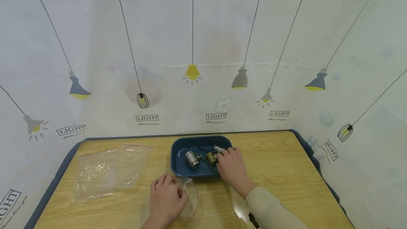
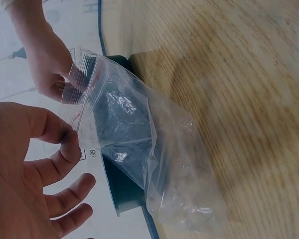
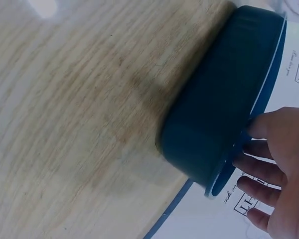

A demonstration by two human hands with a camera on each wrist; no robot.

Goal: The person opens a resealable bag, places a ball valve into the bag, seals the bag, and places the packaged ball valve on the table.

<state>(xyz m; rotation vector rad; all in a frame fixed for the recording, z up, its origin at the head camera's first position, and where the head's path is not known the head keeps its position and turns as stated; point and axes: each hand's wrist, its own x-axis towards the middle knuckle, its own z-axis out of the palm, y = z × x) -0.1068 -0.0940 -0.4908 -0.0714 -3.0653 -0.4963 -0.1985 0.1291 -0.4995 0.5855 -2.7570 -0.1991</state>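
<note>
In the head view my left hand (image 1: 166, 199) is in front of the blue tray. The left wrist view shows its thumb and index finger pinching the zip edge of a clear plastic zip bag (image 2: 174, 164); the other fingers are loose. My right hand (image 1: 233, 169) reaches over the right rim of the blue tray (image 1: 176, 144). Inside lie a silver metal valve (image 1: 192, 159) and a brass valve (image 1: 211, 158), the brass one right beside the right fingertips. Those fingertips dip behind the rim in the right wrist view, so I cannot tell if they grip anything.
Two flat clear zip bags (image 1: 95, 172) lie side by side on the left of the wooden table (image 1: 279, 172). A curtain (image 1: 165, 80) printed with lamps stands around the table's back and sides.
</note>
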